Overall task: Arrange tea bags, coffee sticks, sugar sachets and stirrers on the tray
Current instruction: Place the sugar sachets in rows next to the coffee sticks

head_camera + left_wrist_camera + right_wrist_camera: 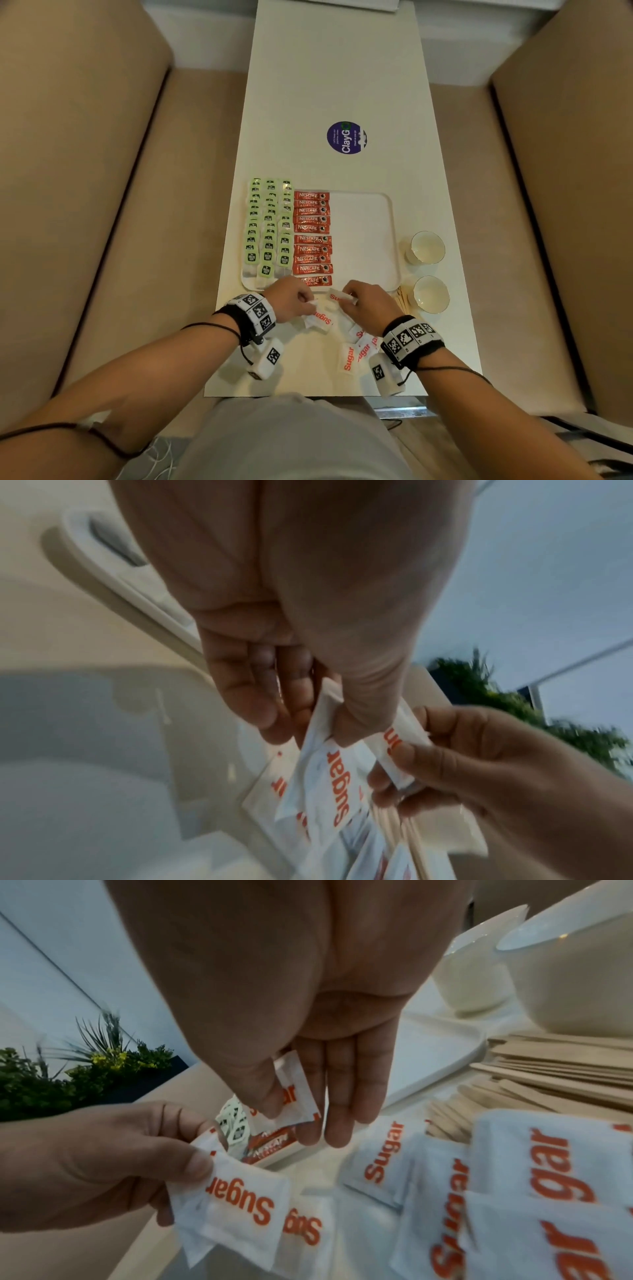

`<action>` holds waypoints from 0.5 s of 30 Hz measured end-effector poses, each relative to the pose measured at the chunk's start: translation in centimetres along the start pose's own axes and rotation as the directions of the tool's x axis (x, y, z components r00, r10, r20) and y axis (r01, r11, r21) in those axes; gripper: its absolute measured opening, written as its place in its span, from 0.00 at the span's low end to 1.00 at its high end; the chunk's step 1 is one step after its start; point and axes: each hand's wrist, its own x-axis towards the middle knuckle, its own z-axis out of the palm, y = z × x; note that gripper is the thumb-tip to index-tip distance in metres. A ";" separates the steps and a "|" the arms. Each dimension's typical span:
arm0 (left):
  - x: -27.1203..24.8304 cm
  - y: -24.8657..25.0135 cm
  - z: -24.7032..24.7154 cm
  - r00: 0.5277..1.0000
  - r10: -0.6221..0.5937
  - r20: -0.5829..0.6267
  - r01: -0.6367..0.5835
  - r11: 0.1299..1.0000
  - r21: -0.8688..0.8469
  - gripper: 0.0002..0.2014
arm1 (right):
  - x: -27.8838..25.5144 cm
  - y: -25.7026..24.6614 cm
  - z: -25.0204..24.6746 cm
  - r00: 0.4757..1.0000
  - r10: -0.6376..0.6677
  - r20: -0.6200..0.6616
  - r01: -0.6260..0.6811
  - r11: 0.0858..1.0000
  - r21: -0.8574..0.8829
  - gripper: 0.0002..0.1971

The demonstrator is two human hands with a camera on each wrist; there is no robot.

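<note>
Pinching one sugar sachet (337,297) in right hand (368,305), another (320,317) in left hand (291,298) | both at tray (390,274) near edge | bare tray half ahead-right, right hand nearer | loose sachets (356,353) on surface

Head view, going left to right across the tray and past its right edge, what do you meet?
Green tea bags → red coffee sticks → bare part of the tray → two white cups on the table beside it.
</note>
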 end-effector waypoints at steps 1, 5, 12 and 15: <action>0.0 -0.1 -0.6 1.000 0.000 0.004 0.000 0.998 -0.059 0.07 | 0.1 -0.4 -0.1 1.000 -0.010 0.000 0.010 1.000 0.026 0.07; -0.3 -0.7 -3.1 0.999 -0.040 0.007 0.041 0.957 -0.287 0.04 | 0.4 -2.6 -0.7 0.996 -0.088 -0.011 0.088 0.990 0.109 0.07; -1.2 -1.2 -5.7 0.991 -0.113 0.075 0.135 0.787 -0.602 0.06 | 1.7 -5.7 -1.3 0.994 -0.109 -0.019 0.110 0.964 0.243 0.06; -2.0 -1.1 -6.1 0.990 -0.123 0.074 0.139 0.698 -0.703 0.07 | 2.3 -6.9 -1.3 0.994 -0.105 -0.019 0.106 0.960 0.261 0.09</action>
